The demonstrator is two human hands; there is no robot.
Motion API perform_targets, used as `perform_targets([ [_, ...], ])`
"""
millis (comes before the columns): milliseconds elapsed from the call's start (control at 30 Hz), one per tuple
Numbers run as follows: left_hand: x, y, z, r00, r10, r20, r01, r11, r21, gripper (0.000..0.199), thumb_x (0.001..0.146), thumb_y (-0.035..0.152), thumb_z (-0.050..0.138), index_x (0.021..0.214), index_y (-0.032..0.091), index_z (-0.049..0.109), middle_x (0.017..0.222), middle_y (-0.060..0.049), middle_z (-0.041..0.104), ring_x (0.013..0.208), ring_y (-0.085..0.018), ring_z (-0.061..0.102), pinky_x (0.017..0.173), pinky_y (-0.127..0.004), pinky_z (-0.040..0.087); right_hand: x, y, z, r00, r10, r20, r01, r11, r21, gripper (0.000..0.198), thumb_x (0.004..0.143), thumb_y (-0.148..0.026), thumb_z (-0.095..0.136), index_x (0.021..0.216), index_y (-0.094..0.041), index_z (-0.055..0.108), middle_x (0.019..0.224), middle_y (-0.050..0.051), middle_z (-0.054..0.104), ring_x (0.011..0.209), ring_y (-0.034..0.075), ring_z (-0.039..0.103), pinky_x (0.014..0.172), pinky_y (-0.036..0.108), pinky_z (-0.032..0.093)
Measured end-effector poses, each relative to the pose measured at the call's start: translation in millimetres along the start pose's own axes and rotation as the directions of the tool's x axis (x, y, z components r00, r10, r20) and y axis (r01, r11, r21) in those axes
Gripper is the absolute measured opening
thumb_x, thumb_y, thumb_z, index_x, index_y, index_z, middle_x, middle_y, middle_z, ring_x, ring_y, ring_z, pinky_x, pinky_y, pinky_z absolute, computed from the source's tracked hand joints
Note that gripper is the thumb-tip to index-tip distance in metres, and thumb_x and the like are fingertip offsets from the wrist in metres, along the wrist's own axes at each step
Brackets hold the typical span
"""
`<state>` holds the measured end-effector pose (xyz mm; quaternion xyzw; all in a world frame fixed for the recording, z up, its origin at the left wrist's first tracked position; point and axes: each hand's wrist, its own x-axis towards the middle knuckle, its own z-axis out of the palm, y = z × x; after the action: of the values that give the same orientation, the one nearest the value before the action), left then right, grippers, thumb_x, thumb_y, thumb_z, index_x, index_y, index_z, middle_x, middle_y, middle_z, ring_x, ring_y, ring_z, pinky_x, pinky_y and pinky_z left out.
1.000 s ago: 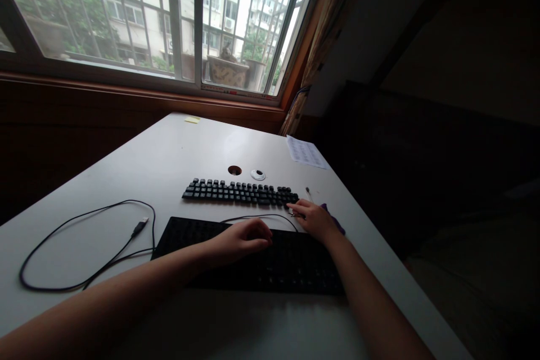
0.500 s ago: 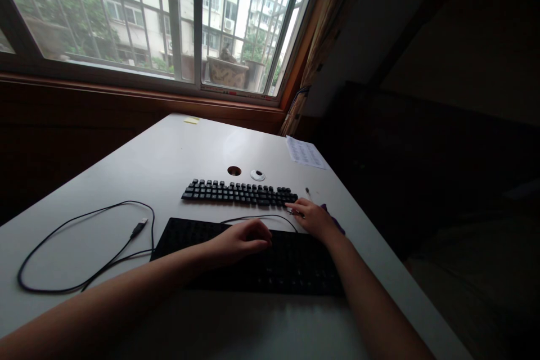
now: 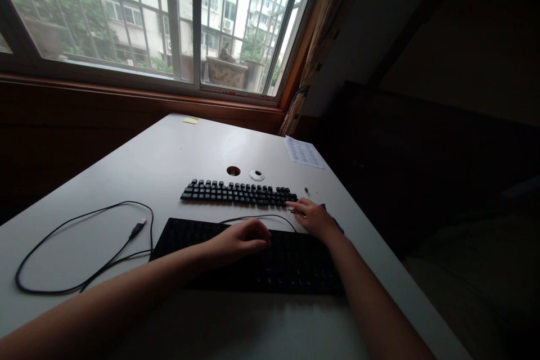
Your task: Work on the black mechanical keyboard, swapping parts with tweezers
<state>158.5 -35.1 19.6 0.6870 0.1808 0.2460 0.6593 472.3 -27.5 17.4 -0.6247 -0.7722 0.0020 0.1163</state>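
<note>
1. the left hand (image 3: 242,240) is lying over the black keyboard (image 3: 295,273), its fingers curling loosely toward the thumb; i cannot tell whether this grip is holding anything.
2. the right hand (image 3: 314,217) is reaching beyond the keyboard, its index finger extending to the right end of the rows of dark keys (image 3: 236,193); a small thing (image 3: 291,211) is showing under the fingertips, and i cannot tell whether that grip is grasping it.
3. the rows of dark keys are sitting on the white worktop (image 3: 139,169), between the keyboard and the window (image 3: 185,22).
4. a black cable (image 3: 46,292) is looping at the left, its usb plug (image 3: 137,229) lying near the keyboard's left end.
5. a purple thing (image 3: 335,222) is peeking out from behind the right hand.
6. behind the keys, a round hole (image 3: 233,171) and a white ring (image 3: 253,178) are sitting side by side.
7. a printed sheet (image 3: 304,153) is lying near the worktop's right edge, and yellow paper (image 3: 190,120) is lying near its far edge.
</note>
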Motion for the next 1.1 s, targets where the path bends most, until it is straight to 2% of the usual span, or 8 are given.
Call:
perform_targets([
  [200, 0, 2, 0, 1.000, 0.000, -0.006, 0.000, 1.000, 0.028, 0.024, 0.090, 0.030, 0.067, 0.108, 0.015, 0.062, 0.104, -0.008, 0.069, 0.096, -0.018, 0.063, 0.085, -0.030, 0.048, 3, -6, 1, 1.000, 0.004, 0.019, -0.004, 1.000, -0.020, 0.046, 0.089, -0.019, 0.056, 0.132, -0.034, 0.063, 0.109, 0.003, 0.068, 0.088, 0.018, 0.067, 0.075, 0.026, 0.052],
  [500, 0, 6, 0, 1.000, 0.015, -0.003, -0.014, 1.000, 0.021, 0.023, 0.089, 0.028, 0.067, 0.107, 0.013, 0.062, 0.103, -0.008, 0.069, 0.095, -0.018, 0.063, 0.087, -0.032, 0.048, 4, -1, 4, 1.000, -0.003, 0.007, 0.003, 1.000, 0.017, 0.043, 0.088, -0.019, 0.057, 0.127, -0.035, 0.066, 0.107, 0.002, 0.068, 0.090, 0.018, 0.067, 0.079, 0.027, 0.052],
  [667, 0, 4, 0, 1.000, 0.002, 0.000, -0.002, 1.000, 0.011, 0.024, 0.089, 0.030, 0.068, 0.107, 0.014, 0.063, 0.104, -0.008, 0.070, 0.097, -0.019, 0.063, 0.088, -0.032, 0.048, 3, -1, 2, 0.998, 0.002, -0.062, 0.004, 0.996, 0.084, 0.042, 0.089, -0.022, 0.058, 0.129, -0.033, 0.065, 0.103, 0.003, 0.069, 0.090, 0.018, 0.067, 0.082, 0.029, 0.053],
  [833, -1, 4, 0, 1.000, -0.010, -0.010, 0.010, 0.999, 0.044, 0.024, 0.090, 0.030, 0.067, 0.108, 0.015, 0.063, 0.106, -0.008, 0.070, 0.099, -0.020, 0.064, 0.088, -0.032, 0.049, -3, -3, -10, 0.984, 0.030, -0.176, 0.002, 0.984, 0.178, 0.037, 0.096, -0.036, 0.052, 0.128, -0.024, 0.065, 0.106, 0.007, 0.071, 0.096, 0.021, 0.067, 0.089, 0.034, 0.053],
  [967, -2, 8, 1, 1.000, 0.006, -0.017, -0.003, 0.987, 0.160, 0.019, 0.090, 0.028, 0.065, 0.105, 0.016, 0.066, 0.105, -0.007, 0.070, 0.100, -0.020, 0.063, 0.089, -0.031, 0.049, -19, -1, -15, 0.947, 0.150, -0.285, -0.049, 0.942, 0.331, 0.038, 0.096, -0.043, 0.050, 0.121, -0.021, 0.069, 0.113, 0.010, 0.072, 0.100, 0.025, 0.068, 0.089, 0.037, 0.053],
  [1100, -4, 7, 3, 0.998, 0.070, 0.005, -0.067, 0.938, 0.340, 0.014, 0.090, 0.023, 0.062, 0.102, 0.017, 0.067, 0.101, -0.005, 0.069, 0.093, -0.019, 0.063, 0.083, -0.029, 0.050, -34, 4, -11, 0.919, 0.223, -0.324, -0.118, 0.942, 0.313, 0.035, 0.096, -0.039, 0.048, 0.115, -0.019, 0.070, 0.108, 0.010, 0.073, 0.097, 0.025, 0.069, 0.089, 0.038, 0.053],
])
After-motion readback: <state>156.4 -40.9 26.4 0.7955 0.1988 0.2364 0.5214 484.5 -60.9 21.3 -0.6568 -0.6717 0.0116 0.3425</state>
